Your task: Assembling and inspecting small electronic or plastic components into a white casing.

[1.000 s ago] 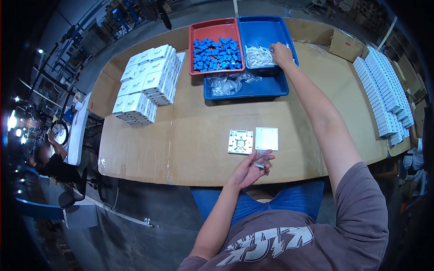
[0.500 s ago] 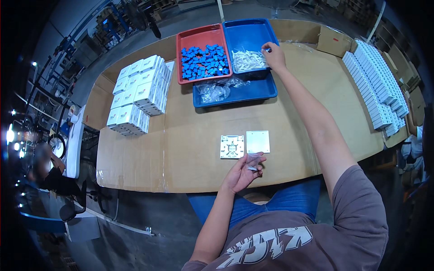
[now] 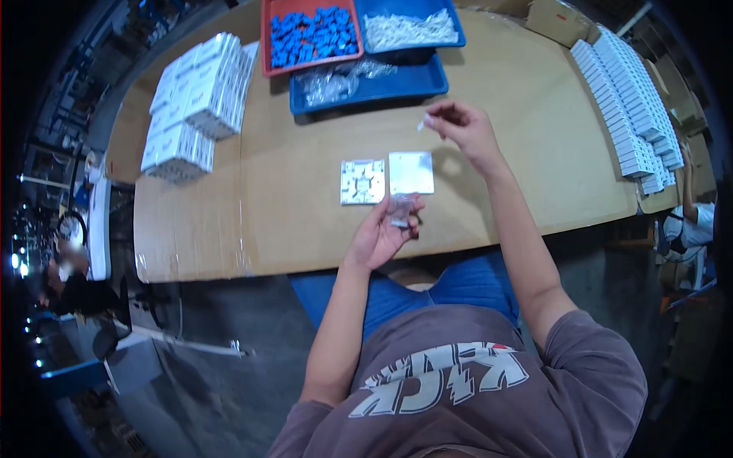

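Note:
My left hand (image 3: 383, 233) is closed around a small clear plastic bag (image 3: 400, 208), just in front of two square white plates. One is an open box base (image 3: 363, 182) with moulded parts inside; beside it lies a flat white cover (image 3: 411, 172). My right hand (image 3: 463, 131) is in the air above the table, to the right of the blue trays, pinching a small white piece (image 3: 422, 123) between thumb and fingertips. Small white parts (image 3: 412, 30) like it fill the far blue tray (image 3: 449, 37).
A red tray (image 3: 267, 57) of blue plastic pieces stands at the back. In front, a lower blue tray (image 3: 424, 84) holds clear plastic bags (image 3: 332, 85). Stacked white boxes (image 3: 202, 95) rise on the left, and rows of white boxes (image 3: 622, 114) line the right edge.
My right hand has come back from the blue tray of white parts toward me, with a small white piece in its fingers. My left hand still holds the bag; the whole view has shifted.

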Action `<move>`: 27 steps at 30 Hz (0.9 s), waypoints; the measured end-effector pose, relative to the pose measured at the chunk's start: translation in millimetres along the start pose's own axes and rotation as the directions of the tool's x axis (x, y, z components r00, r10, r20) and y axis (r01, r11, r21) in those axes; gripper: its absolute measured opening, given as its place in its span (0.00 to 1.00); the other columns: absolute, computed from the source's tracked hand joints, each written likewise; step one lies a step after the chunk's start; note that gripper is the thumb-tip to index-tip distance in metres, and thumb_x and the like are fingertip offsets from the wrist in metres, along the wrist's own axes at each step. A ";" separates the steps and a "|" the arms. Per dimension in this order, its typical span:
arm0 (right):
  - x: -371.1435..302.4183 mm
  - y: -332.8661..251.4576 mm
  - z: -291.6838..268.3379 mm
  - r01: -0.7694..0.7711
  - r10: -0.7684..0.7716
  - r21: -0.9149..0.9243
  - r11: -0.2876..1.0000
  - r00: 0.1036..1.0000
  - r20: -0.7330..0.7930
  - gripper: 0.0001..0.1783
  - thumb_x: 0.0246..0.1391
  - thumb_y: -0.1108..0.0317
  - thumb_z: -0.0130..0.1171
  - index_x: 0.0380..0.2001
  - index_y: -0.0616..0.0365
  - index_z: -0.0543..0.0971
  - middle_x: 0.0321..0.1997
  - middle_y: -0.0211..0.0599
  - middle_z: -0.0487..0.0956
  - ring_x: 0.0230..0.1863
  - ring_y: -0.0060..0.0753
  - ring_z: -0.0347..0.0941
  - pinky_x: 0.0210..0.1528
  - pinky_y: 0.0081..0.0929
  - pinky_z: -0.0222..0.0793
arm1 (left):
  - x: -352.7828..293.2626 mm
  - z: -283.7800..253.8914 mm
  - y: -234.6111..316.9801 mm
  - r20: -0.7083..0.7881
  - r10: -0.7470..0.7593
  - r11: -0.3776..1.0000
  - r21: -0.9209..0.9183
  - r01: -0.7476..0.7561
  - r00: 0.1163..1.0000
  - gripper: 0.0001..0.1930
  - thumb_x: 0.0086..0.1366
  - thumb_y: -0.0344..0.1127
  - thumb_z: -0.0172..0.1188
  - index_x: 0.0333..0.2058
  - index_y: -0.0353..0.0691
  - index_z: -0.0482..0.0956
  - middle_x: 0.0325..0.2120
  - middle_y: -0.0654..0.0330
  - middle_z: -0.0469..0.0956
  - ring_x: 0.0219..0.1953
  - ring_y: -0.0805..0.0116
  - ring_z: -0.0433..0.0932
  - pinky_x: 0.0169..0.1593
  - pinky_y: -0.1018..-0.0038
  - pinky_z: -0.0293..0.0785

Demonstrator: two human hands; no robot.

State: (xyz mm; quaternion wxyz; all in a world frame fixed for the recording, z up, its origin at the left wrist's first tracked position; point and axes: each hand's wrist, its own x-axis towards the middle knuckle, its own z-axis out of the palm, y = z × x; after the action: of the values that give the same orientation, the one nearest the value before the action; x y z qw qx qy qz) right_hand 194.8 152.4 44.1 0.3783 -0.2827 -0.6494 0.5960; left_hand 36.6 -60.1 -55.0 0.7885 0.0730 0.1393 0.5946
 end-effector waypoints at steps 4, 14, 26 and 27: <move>-67.6 22.2 18.6 -0.146 0.144 0.037 0.989 0.988 0.055 0.09 0.59 0.75 0.70 0.42 0.63 0.84 0.38 0.31 0.85 0.40 0.18 0.80 0.42 0.18 0.75 | -0.5 0.9 -0.4 0.013 0.021 0.999 0.028 -0.021 1.000 0.30 0.82 0.53 0.41 0.66 0.32 0.68 0.53 0.52 0.81 0.43 0.63 0.80 0.53 0.63 0.77; -82.0 -1.8 33.7 -0.004 0.103 -0.336 0.942 0.955 0.277 0.06 0.57 0.76 0.67 0.38 0.62 0.87 0.38 0.30 0.85 0.39 0.18 0.80 0.39 0.18 0.73 | -3.1 6.5 1.9 0.035 0.022 0.992 0.124 -0.027 0.999 0.24 0.82 0.50 0.44 0.63 0.37 0.71 0.53 0.53 0.81 0.46 0.66 0.79 0.53 0.64 0.76; -56.7 -20.8 39.8 0.191 0.204 -0.435 0.880 0.673 0.710 0.12 0.63 0.69 0.62 0.45 0.64 0.87 0.50 0.41 0.84 0.44 0.29 0.81 0.48 0.29 0.78 | -12.0 -3.3 0.1 -0.008 -0.027 0.972 0.234 0.028 1.000 0.22 0.79 0.48 0.53 0.58 0.35 0.75 0.47 0.56 0.81 0.46 0.65 0.82 0.55 0.62 0.78; -58.6 -21.5 39.8 0.191 0.207 -0.438 0.879 0.673 0.710 0.12 0.63 0.69 0.62 0.45 0.64 0.87 0.50 0.41 0.84 0.44 0.29 0.81 0.48 0.29 0.78 | -12.1 -0.9 -0.8 0.011 -0.008 0.976 0.218 0.005 1.000 0.22 0.79 0.48 0.53 0.57 0.34 0.75 0.47 0.55 0.81 0.46 0.65 0.81 0.55 0.63 0.78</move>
State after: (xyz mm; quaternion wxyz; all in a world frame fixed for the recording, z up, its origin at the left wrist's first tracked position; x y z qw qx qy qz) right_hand 196.1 79.4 56.2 -0.0017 -0.1044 -0.8704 0.4812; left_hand 34.0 -71.9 -54.5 0.7785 0.1621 0.1992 0.5727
